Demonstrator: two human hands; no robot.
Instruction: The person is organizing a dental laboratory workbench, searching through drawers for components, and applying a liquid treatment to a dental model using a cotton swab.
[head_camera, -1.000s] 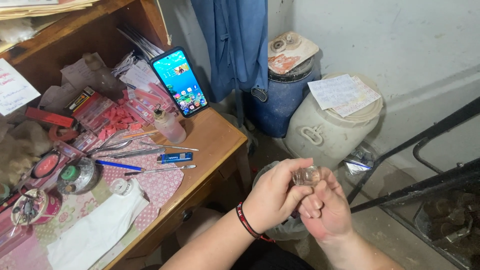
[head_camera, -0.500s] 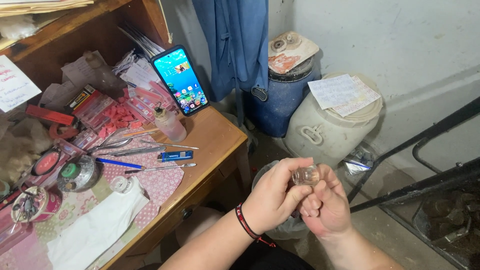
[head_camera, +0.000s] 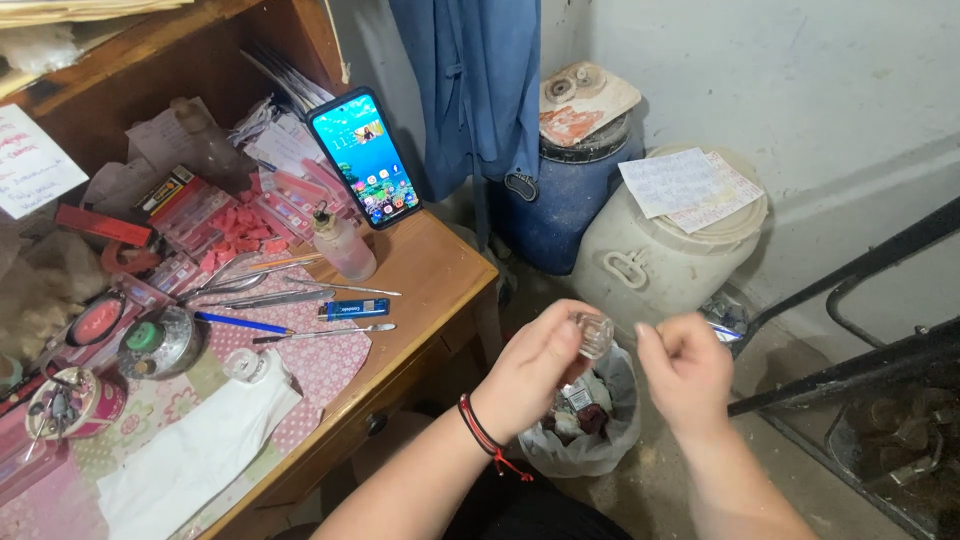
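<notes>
Glass piece (head_camera: 594, 334), small and clear, sits pinched at the fingertips of my left hand (head_camera: 535, 368), held up in the air over the white bag (head_camera: 590, 430) on the floor beside the worktop (head_camera: 430, 275). A second ago both hands were pressed together around it; now my right hand (head_camera: 688, 372) has pulled away to the side and hangs apart from it, fingers curled in loosely. I cannot tell whether it carries anything, as the fingers hide the palm. I judge from this that whatever the two hands were doing jointly on the piece is finished or paused, and the left hand alone has charge of it.

From what I can see the piece is transparent, roundish with faceted or ribbed sides, a little like a tiny jar or stopper; it is too small to say more. A red and black cord bracelet (head_camera: 482, 432) circles the left wrist.

Further off, the worktop carries a folded white cloth (head_camera: 195, 455), a blue pen (head_camera: 240, 323), metal tools (head_camera: 285, 297), a small clear bottle (head_camera: 343, 245) and a phone (head_camera: 364, 157) propped upright with its screen lit. Beyond the bag stand a white drum (head_camera: 665, 265) with a paper on its lid and a blue barrel (head_camera: 570, 200)
</notes>
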